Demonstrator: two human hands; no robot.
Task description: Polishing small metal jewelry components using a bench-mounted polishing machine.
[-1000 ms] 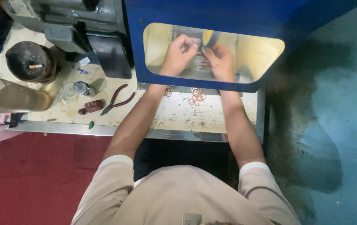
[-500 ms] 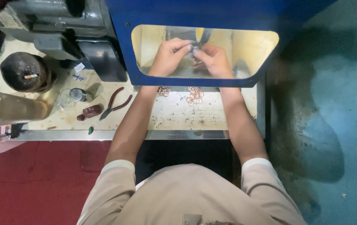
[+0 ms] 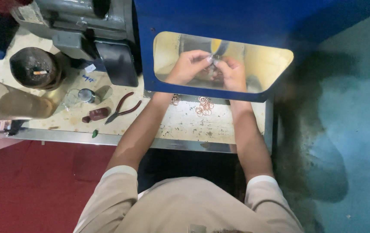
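Both my hands reach through the lit opening of a blue hood (image 3: 254, 19). My left hand (image 3: 189, 65) and my right hand (image 3: 231, 72) meet at the fingertips, pinching a small shiny piece (image 3: 213, 59) between them; what it is stays too small to tell. A yellowish wheel (image 3: 217, 45) sits just behind the fingers. Several thin copper-coloured rings (image 3: 204, 106) lie on the bench just outside the opening, below my wrists, with one more ring (image 3: 176, 99) near my left forearm.
Red-handled pliers (image 3: 122, 108), a small dark red block (image 3: 97, 114) and a small round tin (image 3: 85, 95) lie on the scuffed bench (image 3: 180, 125) to the left. A grey machine (image 3: 85, 30) and a dark round pot (image 3: 34, 68) stand behind them. Red floor left, teal floor right.
My hands have drawn closer together at the fingertips inside the hood, and the view has shifted slightly.
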